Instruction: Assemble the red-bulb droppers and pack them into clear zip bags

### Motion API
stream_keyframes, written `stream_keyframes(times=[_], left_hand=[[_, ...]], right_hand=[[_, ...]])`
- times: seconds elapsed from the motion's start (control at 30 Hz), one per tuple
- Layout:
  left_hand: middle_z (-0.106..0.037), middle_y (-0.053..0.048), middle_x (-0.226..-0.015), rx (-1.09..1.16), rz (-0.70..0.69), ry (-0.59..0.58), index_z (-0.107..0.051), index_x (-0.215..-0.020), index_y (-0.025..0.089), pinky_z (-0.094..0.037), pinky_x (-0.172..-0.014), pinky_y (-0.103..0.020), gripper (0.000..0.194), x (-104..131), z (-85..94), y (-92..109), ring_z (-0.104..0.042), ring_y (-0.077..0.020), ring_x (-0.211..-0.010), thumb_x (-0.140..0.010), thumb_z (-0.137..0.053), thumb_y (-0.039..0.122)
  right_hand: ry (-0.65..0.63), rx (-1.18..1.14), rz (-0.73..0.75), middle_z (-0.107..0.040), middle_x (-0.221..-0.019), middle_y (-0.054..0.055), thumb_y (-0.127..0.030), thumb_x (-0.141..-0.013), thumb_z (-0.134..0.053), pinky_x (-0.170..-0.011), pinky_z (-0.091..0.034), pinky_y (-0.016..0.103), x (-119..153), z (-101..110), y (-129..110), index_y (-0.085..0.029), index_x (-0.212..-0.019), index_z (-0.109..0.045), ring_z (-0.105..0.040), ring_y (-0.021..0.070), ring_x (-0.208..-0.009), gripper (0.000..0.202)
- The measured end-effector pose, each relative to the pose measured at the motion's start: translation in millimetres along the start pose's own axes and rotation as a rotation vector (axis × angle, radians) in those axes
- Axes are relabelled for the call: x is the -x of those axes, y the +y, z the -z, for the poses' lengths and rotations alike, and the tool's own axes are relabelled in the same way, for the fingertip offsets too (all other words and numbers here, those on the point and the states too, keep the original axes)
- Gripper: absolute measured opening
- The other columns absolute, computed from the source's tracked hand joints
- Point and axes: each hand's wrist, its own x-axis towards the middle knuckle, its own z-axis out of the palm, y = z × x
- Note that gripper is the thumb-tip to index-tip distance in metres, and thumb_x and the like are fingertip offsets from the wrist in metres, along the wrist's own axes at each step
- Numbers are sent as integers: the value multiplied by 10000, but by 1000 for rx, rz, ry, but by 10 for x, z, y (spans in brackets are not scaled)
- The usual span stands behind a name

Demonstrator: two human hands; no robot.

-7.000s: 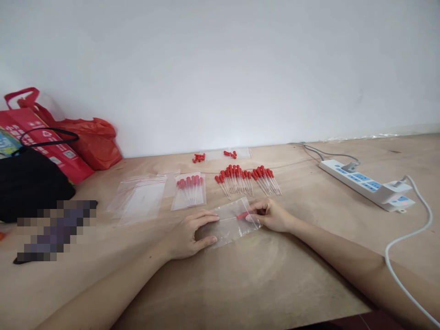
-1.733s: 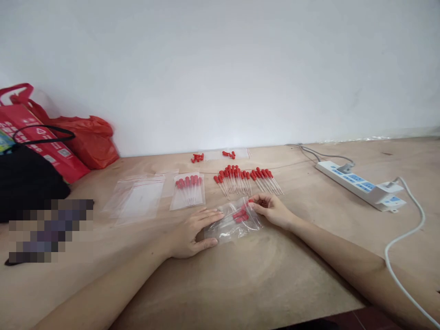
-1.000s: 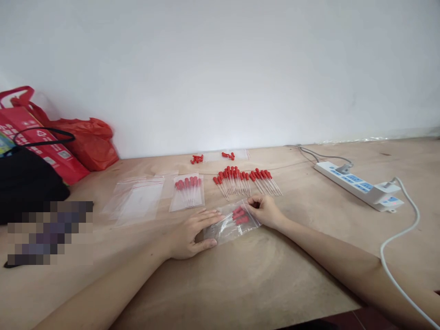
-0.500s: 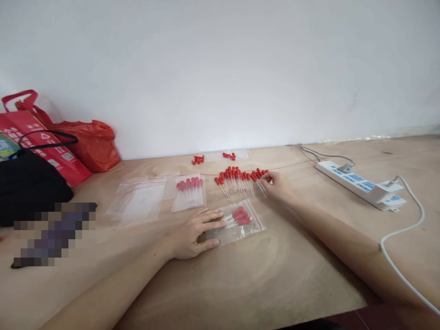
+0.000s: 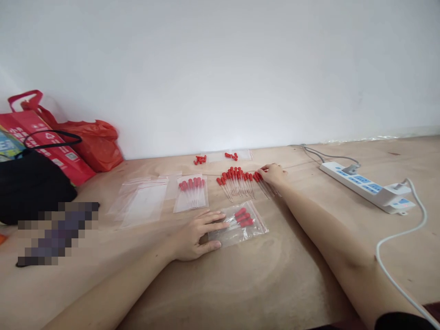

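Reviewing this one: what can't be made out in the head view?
Head view:
How many droppers lie under the right hand: the hand covers them.
Tube ends in the clear bag: beneath the left hand.
Dark object: pixelated.
Black bag: cut off by the left edge.

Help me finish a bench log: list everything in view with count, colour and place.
loose droppers: many, red and transparent, centre
filled bags: two, transparent; one before the loose droppers, one left of them
flat bags: several, transparent, centre-left
small bulbs: two clusters, red, at the back
rear bag: one, transparent, at the back
power strip: one, white and blue, right
cables: at least two, grey and white, right
shopping bags: two, red, left
bulky item: one, black, left
blurred item: one, dark, left
small item: one, orange, left edge
table: one, brown, below
wall: one, pale grey, behind
cloth patch: one, black, bottom right
left hand: one, on nearer filled bag
right hand: one, at loose droppers
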Motion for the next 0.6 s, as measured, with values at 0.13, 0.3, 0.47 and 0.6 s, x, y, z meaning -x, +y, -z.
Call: stream_keyframes(times=[0.13,0.3,0.47,0.6], left_hand=[[-355,-26,-1360,-5,-3,8,-417,-1253,295,-237,-1037,-427,436,-1,-11,-11,-303,-218,-1255,-831,-470,391],[-352,-22,-1362,-7,-2,16,-413,-1256,294,-232,-1038,-429,438,10,-25,-23,-294,-220,-1258,-833,-471,389],[-347,-16,-1364,-25,-17,13,-402,-1260,315,-233,-1033,-442,430,5,-27,-24,-286,-228,-1261,-841,-463,387],[-324,-11,-1375,-63,-34,-3,-411,-1246,349,-226,-1029,-459,391,-5,-23,-15,-280,-232,-1262,-856,-441,371]], right_hand=[[67,-304,-44,-619,-854,91,-422,-715,-509,-808,-356,401,-37,111,24,-165,-794,-631,-521,241,-915,295],[100,-804,-22,-588,-666,12,-425,-765,-451,-523,-405,224,136,254,136,-175,-784,-492,-525,100,-543,254],[4,-1126,-53,-545,-571,-43,-516,-679,-562,-418,-371,202,614,250,299,-204,-727,-439,-466,73,-420,339],[-86,-1209,-95,-566,-610,-44,-533,-643,-601,-453,-400,200,920,259,290,-201,-718,-439,-510,70,-463,377]])
